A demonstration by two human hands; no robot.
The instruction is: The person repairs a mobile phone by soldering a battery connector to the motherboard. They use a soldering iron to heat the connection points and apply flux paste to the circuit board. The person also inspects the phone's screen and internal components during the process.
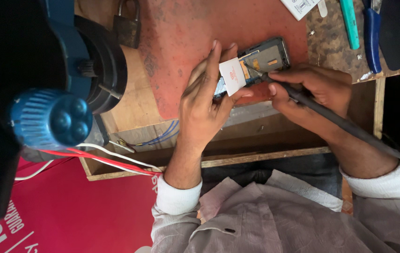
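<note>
So there's one opened-up phone [265, 58] lying on the red mat [181, 42], long axis running lower-left to upper-right, and two hands on it: the left hand [207, 100] pins its near end while pinching one small white card [232, 76] against it, and the right hand [314, 91] is wrapped around one long black soldering iron [336, 119] with its tip down on the phone's innards. The iron's handle trails toward the lower right past the white cuff. Room's tight-ish: a padlock [129, 26] sits well off to the left, one teal tool [350, 23] and blue-handled pliers [372, 37] sit off to the right, and the mat is bare above the phone.
</note>
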